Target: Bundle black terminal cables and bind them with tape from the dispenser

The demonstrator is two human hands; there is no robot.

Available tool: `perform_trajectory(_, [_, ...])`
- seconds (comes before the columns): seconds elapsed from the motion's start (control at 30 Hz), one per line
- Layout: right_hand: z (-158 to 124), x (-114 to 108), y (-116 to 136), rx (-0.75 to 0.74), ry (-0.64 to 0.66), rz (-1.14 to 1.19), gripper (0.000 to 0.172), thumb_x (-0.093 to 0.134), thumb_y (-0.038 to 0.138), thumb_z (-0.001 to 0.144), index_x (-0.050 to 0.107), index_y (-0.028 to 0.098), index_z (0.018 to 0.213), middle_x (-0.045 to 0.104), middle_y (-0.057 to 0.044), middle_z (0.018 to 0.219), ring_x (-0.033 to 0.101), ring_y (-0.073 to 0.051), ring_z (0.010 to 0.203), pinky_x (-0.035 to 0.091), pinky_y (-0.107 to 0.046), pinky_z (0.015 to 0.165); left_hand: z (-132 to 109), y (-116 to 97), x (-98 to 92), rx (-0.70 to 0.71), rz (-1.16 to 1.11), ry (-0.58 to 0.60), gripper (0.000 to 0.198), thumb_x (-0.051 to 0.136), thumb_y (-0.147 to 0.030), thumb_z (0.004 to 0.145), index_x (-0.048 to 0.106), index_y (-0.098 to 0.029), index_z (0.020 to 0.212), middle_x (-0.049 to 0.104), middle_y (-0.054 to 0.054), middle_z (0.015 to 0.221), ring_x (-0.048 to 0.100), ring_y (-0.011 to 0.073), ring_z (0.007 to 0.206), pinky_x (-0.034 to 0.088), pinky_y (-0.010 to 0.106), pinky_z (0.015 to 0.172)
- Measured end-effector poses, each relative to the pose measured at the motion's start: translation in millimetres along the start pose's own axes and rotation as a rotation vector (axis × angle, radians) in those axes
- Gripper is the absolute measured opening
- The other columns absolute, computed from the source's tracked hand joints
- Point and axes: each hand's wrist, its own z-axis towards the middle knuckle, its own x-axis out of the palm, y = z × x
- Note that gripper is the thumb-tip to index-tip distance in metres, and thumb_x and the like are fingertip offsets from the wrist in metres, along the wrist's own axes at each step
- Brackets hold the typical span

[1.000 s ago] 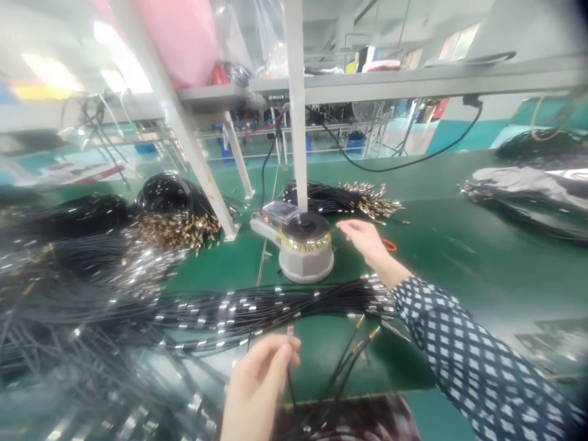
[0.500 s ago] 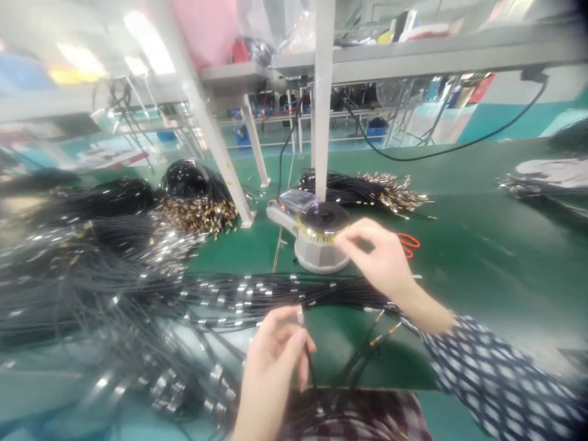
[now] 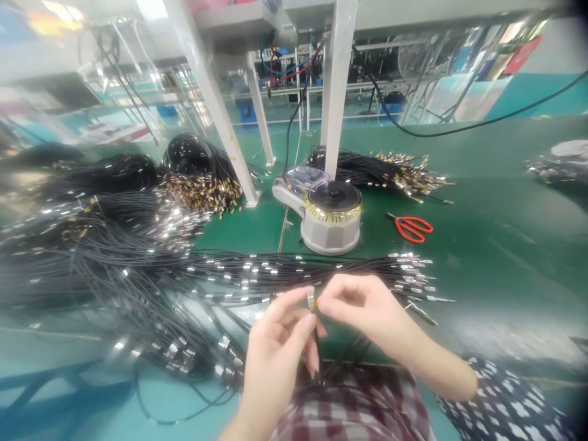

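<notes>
My left hand [image 3: 278, 346] is closed on a black cable [image 3: 318, 355], its thumb and fingers pinching near the end. A small pale, shiny piece [image 3: 311, 296] shows at its index fingertip. Close beside it, my right hand [image 3: 367, 304] pinches thumb and forefinger together, with a tiny yellow strip [image 3: 318, 302] just visible at the tips. Beyond the hands stands a round tape dispenser [image 3: 331, 231] with a black disc on top and yellow tabs around its rim. Between it and my hands lies a bundle of black cables [image 3: 275, 272] with silvery ends.
Red-handled scissors [image 3: 412, 229] lie right of the dispenser. Behind it is another cable bundle [image 3: 381, 171] with gold ends. Heaped cables [image 3: 114, 220] cover the left side. White metal posts [image 3: 337, 92] rise from the green table [image 3: 496, 245] to a shelf.
My right hand has come from the dispenser's rim down and left to my left fingertips. The scissors are now uncovered. My left hand keeps its hold on the cable, and the view has tilted down.
</notes>
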Motion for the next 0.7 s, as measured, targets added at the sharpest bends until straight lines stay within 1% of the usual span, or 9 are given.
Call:
perform_trajectory(0.2, [-0.7, 0.5, 0.6, -0.020, -0.004, -0.045, 0.019, 0.065, 0.027, 0.080, 0.063, 0.017, 0.063, 0.066, -0.003, 0.062, 0.058, -0.018, 0.067, 0.045, -0.035, 0.072, -1.8, 0.4, -1.8, 0.008, -0.004, 0.023, 0.027, 0.065, -0.026, 0.084, 0.061, -0.016, 0.110, 0.065, 0.000, 0.064, 0.053, 0.0087, 0.037, 0.040, 0.019, 0.038])
perform_trajectory(0.4, [-1.2, 1.0, 0.5, -0.020, -0.012, -0.066, 0.017, 0.064, 0.024, 0.080, 0.063, 0.017, 0.064, 0.065, -0.002, 0.061, 0.058, -0.018, 0.068, 0.044, -0.035, 0.072, -2.3, -0.8, 0.3, 0.002, 0.004, 0.012, 0.025, 0.063, -0.025, 0.085, 0.061, -0.017, 0.109, 0.065, 0.000, 0.065, 0.053, 0.0081, 0.037, 0.040, 0.019, 0.040])
perform_trajectory(0.6, [-1.5, 3.9, 0.4, -0.011, -0.027, -0.049, 0.019, 0.064, 0.025, 0.079, 0.061, 0.018, 0.062, 0.063, -0.001, 0.058, 0.058, -0.018, 0.065, 0.043, -0.036, 0.072, -3.5, -2.1, 0.8, -0.003, 0.006, 0.016, 0.025, 0.064, -0.025, 0.084, 0.062, -0.017, 0.108, 0.066, 0.000, 0.064, 0.053, 0.0080, 0.038, 0.041, 0.019, 0.040])
perform_trajectory(0.7, [-2.6, 6.7, -0.3, -0.029, -0.058, -0.057, 0.019, 0.064, 0.025, 0.079, 0.060, 0.018, 0.061, 0.062, 0.000, 0.057, 0.057, -0.018, 0.064, 0.043, -0.035, 0.071, -3.6, -2.4, 1.3, -0.006, 0.003, 0.005, 0.026, 0.065, -0.026, 0.083, 0.062, -0.017, 0.107, 0.065, 0.000, 0.064, 0.053, 0.0077, 0.038, 0.040, 0.019, 0.040])
